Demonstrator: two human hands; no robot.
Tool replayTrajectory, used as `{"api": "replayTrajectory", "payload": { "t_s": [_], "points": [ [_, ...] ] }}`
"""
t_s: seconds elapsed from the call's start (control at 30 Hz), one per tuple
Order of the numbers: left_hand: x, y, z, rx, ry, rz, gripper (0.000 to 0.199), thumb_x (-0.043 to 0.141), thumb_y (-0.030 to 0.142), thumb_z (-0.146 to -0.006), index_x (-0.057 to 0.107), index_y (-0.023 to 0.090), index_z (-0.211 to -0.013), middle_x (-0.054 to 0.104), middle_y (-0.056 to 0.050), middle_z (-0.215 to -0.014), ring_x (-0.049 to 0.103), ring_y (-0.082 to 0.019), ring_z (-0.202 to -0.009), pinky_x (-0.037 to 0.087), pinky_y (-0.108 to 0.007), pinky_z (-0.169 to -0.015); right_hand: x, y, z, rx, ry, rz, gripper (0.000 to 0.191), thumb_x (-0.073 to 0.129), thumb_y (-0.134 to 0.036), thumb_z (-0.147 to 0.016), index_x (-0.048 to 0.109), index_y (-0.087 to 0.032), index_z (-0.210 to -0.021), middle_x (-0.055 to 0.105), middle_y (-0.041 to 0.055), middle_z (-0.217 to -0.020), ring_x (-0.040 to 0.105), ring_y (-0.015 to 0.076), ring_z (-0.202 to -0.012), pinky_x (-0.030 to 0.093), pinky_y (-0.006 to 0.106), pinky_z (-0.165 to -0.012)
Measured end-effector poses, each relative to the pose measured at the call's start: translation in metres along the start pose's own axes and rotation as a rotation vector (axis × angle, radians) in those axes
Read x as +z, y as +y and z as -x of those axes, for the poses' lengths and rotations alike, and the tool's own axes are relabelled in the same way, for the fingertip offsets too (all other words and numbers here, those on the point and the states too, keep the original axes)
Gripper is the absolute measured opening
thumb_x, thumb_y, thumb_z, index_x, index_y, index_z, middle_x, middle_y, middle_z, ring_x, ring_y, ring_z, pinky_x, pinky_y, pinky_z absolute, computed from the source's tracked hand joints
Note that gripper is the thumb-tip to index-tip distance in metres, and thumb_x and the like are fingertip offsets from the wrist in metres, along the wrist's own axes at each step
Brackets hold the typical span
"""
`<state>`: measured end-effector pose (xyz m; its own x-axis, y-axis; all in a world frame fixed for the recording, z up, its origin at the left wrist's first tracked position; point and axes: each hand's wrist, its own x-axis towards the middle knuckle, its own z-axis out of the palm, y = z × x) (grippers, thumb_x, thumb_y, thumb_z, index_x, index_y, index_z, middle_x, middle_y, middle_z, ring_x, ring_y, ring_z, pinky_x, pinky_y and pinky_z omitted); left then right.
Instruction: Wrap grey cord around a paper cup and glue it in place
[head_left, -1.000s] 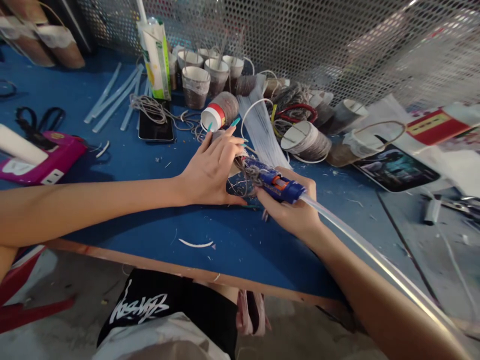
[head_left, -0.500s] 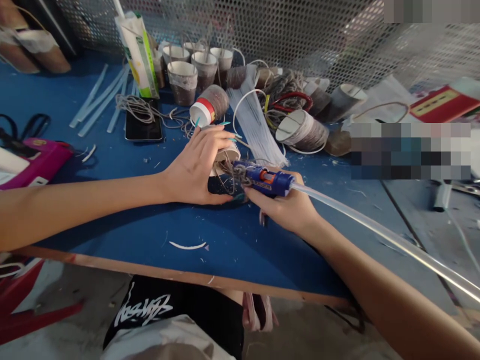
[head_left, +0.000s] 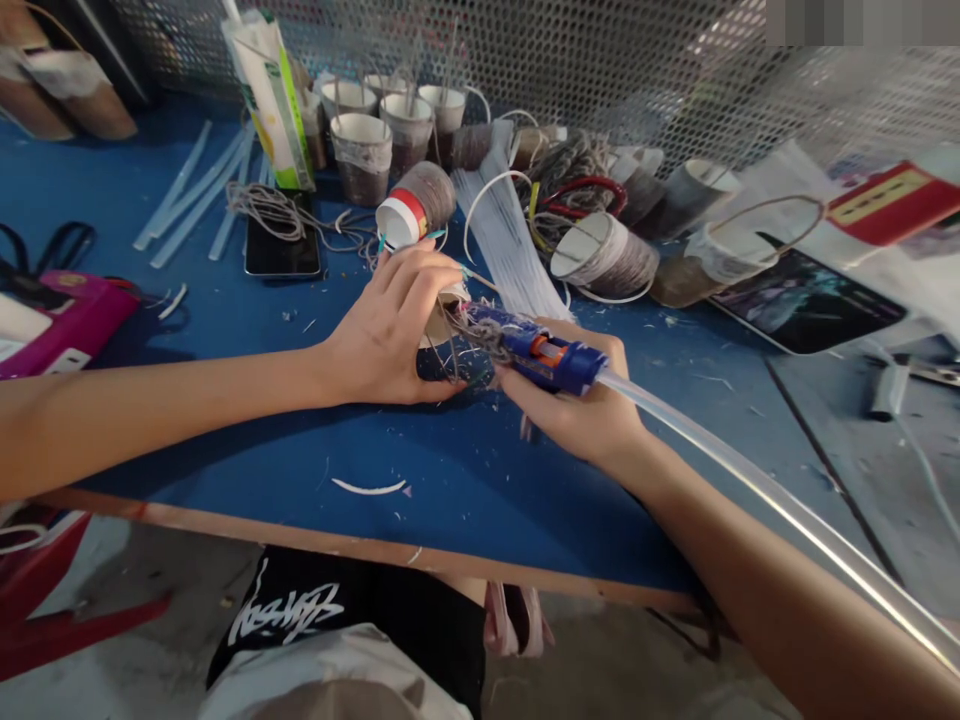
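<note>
The person's right hand [head_left: 585,405] was wrapped firmly around a blue plastic glue gun [head_left: 559,362] with an orange insert, its handle hidden by the palm. A long, clear, flexible rod [head_left: 720,458] ran from the gun's rear over the forearm, probably trailing there so as not to block the work.

The left hand [head_left: 397,320] held a small, pale paper cup [head_left: 436,325], fingers arched over its far side and thumb stretched along the near side; whether the thumb touched the cup could not be told. The cup lay tipped with its mouth toward the gun, presumably to give the nozzle access while the fingers steadied it. Fuzzy grey strands [head_left: 484,330] hid the nozzle tip, so contact was unclear.

Both hands worked above the middle of the blue-topped table [head_left: 487,510], near a curved white strip [head_left: 367,488] by its front edge. Just beyond the left fingers, a grey-wrapped cup with a red band [head_left: 409,215] lay on its side. Toward the rear edge, grey-covered white cups [head_left: 361,165] stood upright, likely grouped there to keep working space free.
</note>
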<state>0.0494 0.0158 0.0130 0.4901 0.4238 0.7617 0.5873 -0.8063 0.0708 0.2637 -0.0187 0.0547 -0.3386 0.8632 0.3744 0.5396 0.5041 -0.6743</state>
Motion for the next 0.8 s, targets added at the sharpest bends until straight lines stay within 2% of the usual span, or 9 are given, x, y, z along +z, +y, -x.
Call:
{"api": "replayTrajectory", "payload": {
  "t_s": [0.23,0.33,0.47,0.63,0.8],
  "points": [
    [-0.003,-0.001,0.0,0.056,0.029,-0.01,0.086,0.066,0.07,-0.068,0.038,0.014,-0.128,0.059,-0.02,-0.117,0.06,-0.038,-0.115,0.049,-0.064,-0.104,0.007,0.003,-0.001,0.095,-0.043,-0.063,0.014,0.066,-0.024,-0.07,0.055,-0.02,-0.061,0.057,0.0007,-0.059,0.053,0.015,-0.056,0.047,0.03,-0.056],
    [-0.003,-0.002,0.0,0.053,0.02,-0.009,0.085,0.067,0.07,-0.068,0.037,0.016,-0.128,0.058,-0.019,-0.118,0.06,-0.038,-0.116,0.049,-0.065,-0.102,0.008,0.001,-0.001,0.195,-0.043,-0.14,0.017,0.067,-0.024,-0.07,0.054,-0.021,-0.059,0.053,-0.0011,-0.05,0.053,0.0147,-0.048,0.046,0.028,-0.045],
    [-0.003,-0.003,0.001,0.042,0.012,0.006,0.083,0.069,0.066,-0.07,0.038,0.015,-0.127,0.058,-0.021,-0.119,0.058,-0.04,-0.118,0.049,-0.066,-0.1,0.007,-0.003,-0.002,0.323,-0.116,-0.253,0.022,0.067,-0.023,-0.071,0.052,-0.021,-0.055,0.048,-0.0046,-0.04,0.045,0.0106,-0.032,0.04,0.023,-0.031],
    [-0.005,-0.003,0.003,-0.013,-0.023,0.086,0.083,0.072,0.066,-0.067,0.038,0.018,-0.126,0.056,-0.02,-0.124,0.053,-0.042,-0.126,0.044,-0.067,-0.105,0.008,-0.008,-0.004,0.473,-0.173,-0.332,0.025,0.066,-0.022,-0.072,0.051,-0.021,-0.051,0.047,-0.0047,-0.036,0.044,0.0111,-0.026,0.038,0.022,-0.025],
    [-0.007,0.0,0.003,-0.065,-0.073,0.102,0.084,0.073,0.062,-0.067,0.036,0.021,-0.131,0.055,-0.017,-0.13,0.046,-0.04,-0.135,0.04,-0.063,-0.112,0.011,-0.008,-0.003,0.518,-0.152,-0.338,0.025,0.065,-0.02,-0.072,0.051,-0.021,-0.051,0.046,-0.0046,-0.034,0.046,0.0126,-0.026,0.039,0.024,-0.026]
  ]
}}
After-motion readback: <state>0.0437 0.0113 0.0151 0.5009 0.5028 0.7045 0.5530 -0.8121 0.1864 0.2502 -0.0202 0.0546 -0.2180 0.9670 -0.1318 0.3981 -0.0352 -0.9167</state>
